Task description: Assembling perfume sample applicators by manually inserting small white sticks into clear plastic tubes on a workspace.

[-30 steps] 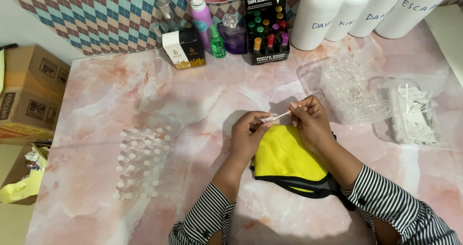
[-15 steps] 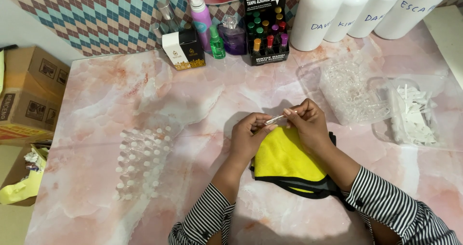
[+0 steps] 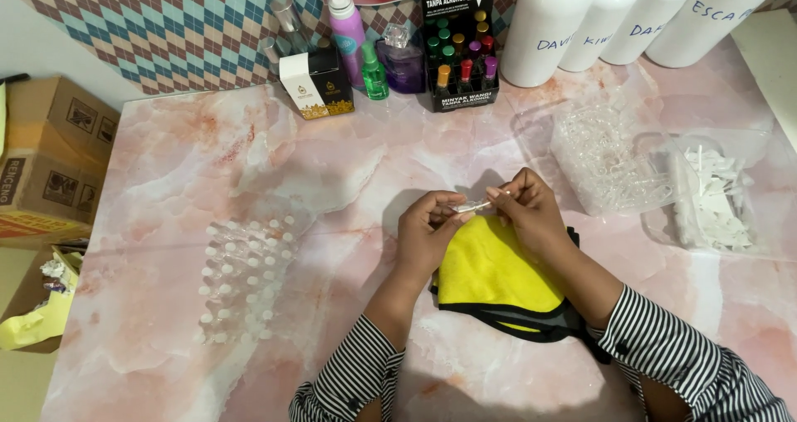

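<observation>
Both my hands meet above a yellow cloth with black trim [image 3: 490,274] on the pink marble table [image 3: 332,173]. My left hand [image 3: 427,227] pinches a small clear glass vial [image 3: 466,208] held sideways. My right hand [image 3: 525,210] grips the vial's other end with thumb and fingers, where a thin white stick shows. Both sleeves are black-and-white striped.
Several small clear vials with white caps [image 3: 245,277] stand in rows at the left. A clear bag of empty vials [image 3: 610,160] and a bag of white plastic parts [image 3: 718,202] lie at the right. Bottles, a black rack of small coloured bottles [image 3: 461,52] and white bottles [image 3: 548,23] line the back. Cardboard boxes [image 3: 50,160] sit left.
Both hands have stayed over the yellow cloth, with only small finger movements on the vial.
</observation>
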